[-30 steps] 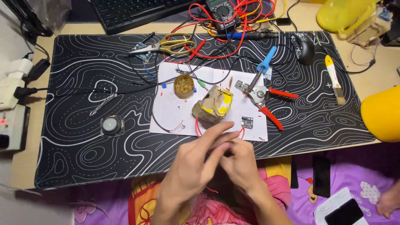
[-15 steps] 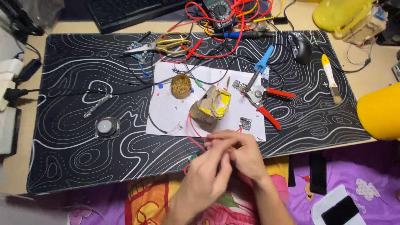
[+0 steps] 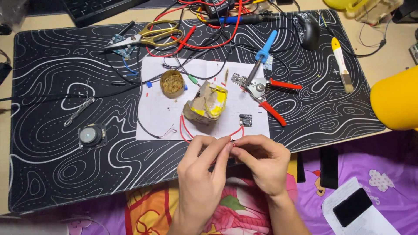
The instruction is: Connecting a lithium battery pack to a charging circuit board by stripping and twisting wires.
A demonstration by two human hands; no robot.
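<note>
My left hand [image 3: 203,170] and my right hand [image 3: 263,160] meet fingertip to fingertip at the near edge of the black patterned mat [image 3: 56,130]. Between the fingertips both hands pinch the ends of a thin red wire [image 3: 186,130], which loops back onto the white paper sheet [image 3: 156,109]. Just beyond my right fingers lies a small black circuit board [image 3: 245,120]. A crumpled brown and yellow wad [image 3: 205,103] sits on the paper in front of my hands.
On the mat lie red-handled pliers [image 3: 266,93], a blue-handled soldering iron [image 3: 261,54], a round tin [image 3: 172,83], yellow scissors [image 3: 146,35], a small round speaker [image 3: 90,135], a brush [image 3: 341,63] and a mouse [image 3: 308,29]. Tangled red and black wires fill the far side. A yellow object [image 3: 395,104] stands at right.
The view has shifted down and left. My hands have stayed together at the mat's near edge, the fingers drawing tighter around the wire ends.
</note>
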